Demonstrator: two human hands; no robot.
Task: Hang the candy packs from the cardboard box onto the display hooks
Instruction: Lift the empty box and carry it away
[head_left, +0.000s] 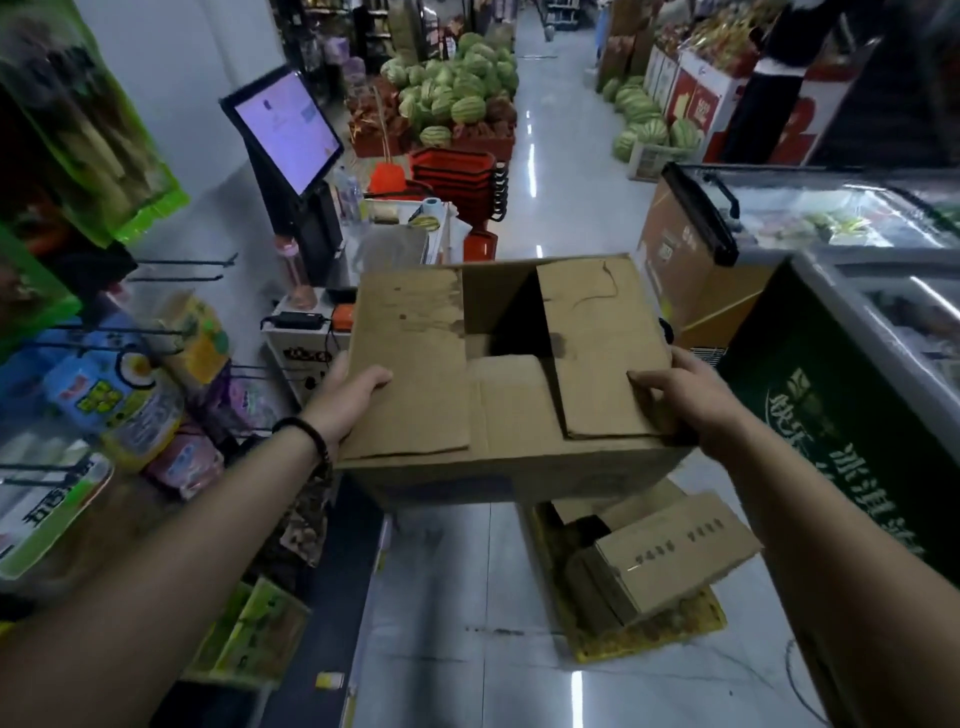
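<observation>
Room: An open strip of floor (441, 597) is left ahead, edged by hooks (182, 265) on the left and a freezer (831, 218) and green carton (810, 415) on the right.
Surface: A checkout surface (306, 332) with a screen (285, 130) is seen ahead-left.
Packs (114, 400): hung on the hooks.
Box (498, 364): held above the floor mid-aisle, flaps partly open, contents not seen.
Hands: The box's left edge is gripped by the left hand (348, 395), its right edge by the right hand (685, 400), fingers curled on the flap.

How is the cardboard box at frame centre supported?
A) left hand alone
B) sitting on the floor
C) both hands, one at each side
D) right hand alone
C: the left hand and right hand each hold an opposite side of the cardboard box.
</observation>
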